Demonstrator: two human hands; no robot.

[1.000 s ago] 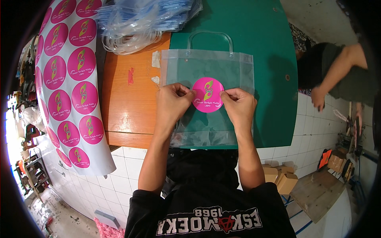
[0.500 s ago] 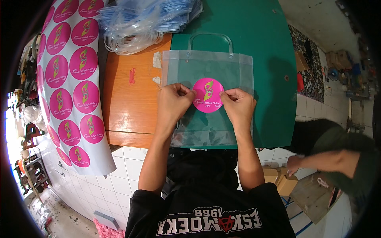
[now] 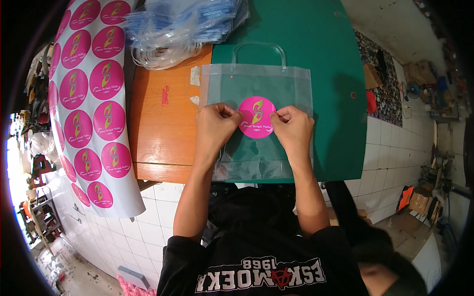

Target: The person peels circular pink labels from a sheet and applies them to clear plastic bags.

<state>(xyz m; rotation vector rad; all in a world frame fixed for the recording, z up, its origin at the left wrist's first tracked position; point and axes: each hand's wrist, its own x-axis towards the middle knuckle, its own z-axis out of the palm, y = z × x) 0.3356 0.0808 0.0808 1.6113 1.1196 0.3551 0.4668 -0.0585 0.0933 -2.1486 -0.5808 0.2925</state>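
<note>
A round pink sticker (image 3: pixel 256 118) with a green and yellow design is over the front of a clear plastic bag (image 3: pixel 237 153). My left hand (image 3: pixel 217 123) pinches the sticker's left edge between thumb and finger. At its right edge, my right hand (image 3: pixel 292 129) pinches it the same way. The bag lies flat with its looped handle (image 3: pixel 259 45) pointing away from me. Whether the sticker touches the bag or is held just above it, I cannot tell.
Left, a white sheet (image 3: pixel 118 200) of similar round pink stickers hangs past the table edge. Clear bags (image 3: pixel 187 22) are piled at the back, on an orange wooden surface (image 3: pixel 158 143) and a green tabletop (image 3: pixel 340 148). Another person's dark-clothed body (image 3: pixel 368 237) is close at my right.
Both hands keep their pinch on the sticker, almost unmoved. The other person on the right has moved nearer to me, and their hand is no longer visible over the cardboard.
</note>
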